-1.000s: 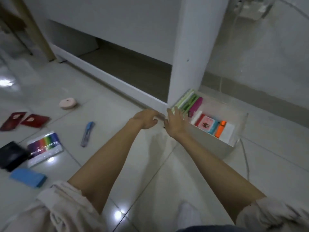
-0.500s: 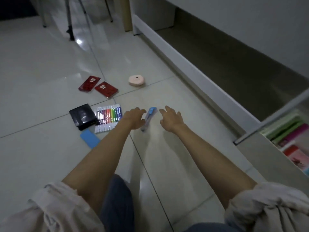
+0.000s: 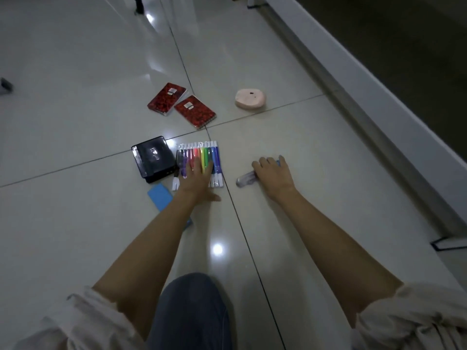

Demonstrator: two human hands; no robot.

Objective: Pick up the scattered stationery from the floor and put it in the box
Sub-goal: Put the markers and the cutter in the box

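Glossy tiled floor carries scattered stationery. Left hand lies flat, fingers spread, on marker pack. Right hand curls over blue cutter; grip on it: cannot tell. Black case touches pack's left side. Two red notebooks and pink tape roll lie farther off; blue eraser sits beside left wrist. Box not in view.

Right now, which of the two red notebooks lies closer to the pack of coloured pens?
The right-hand red notebook, whose lower corner sits by the tile joint just above the pen pack. The other notebook lies farther up and left.
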